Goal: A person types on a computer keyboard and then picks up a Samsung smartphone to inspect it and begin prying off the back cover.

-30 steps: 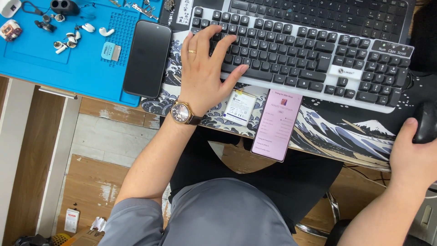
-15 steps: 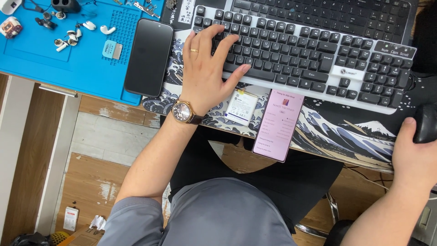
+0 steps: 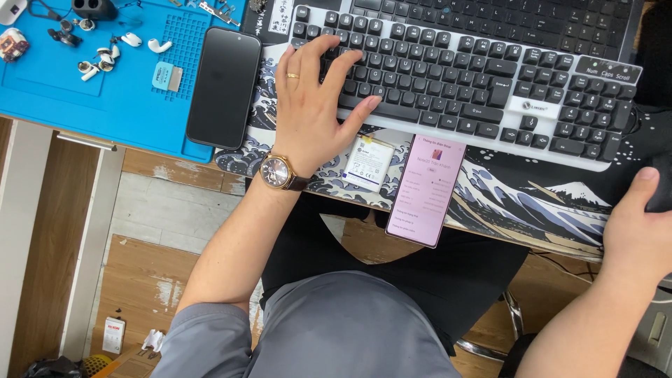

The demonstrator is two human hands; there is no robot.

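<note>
Spanning the desk under everything is a wave-print mat (image 3: 532, 203), and on it sits the keyboard (image 3: 476, 77), black keys on a pale frame, lying flat across the upper middle. It looks stiff and fairly heavy, unlikely to slide on the mat; to lift it, the bare frame ends would be the place to grip, not the keys. The left hand (image 3: 308, 105) rests on its left half, fingers spread and curled onto the keys, thumb stretched toward the bottom row, a watch (image 3: 274, 171) on the wrist. A blue mat (image 3: 105, 105) with small parts lies to the left, a dark phone (image 3: 222, 87) on its right edge. A lit phone (image 3: 427, 189) overhangs the desk edge just below the keyboard, a white battery (image 3: 369, 164) beside it. The right hand (image 3: 640, 231) sits at the far right edge, thumb up against something dark; whether it grips I cannot tell
</note>
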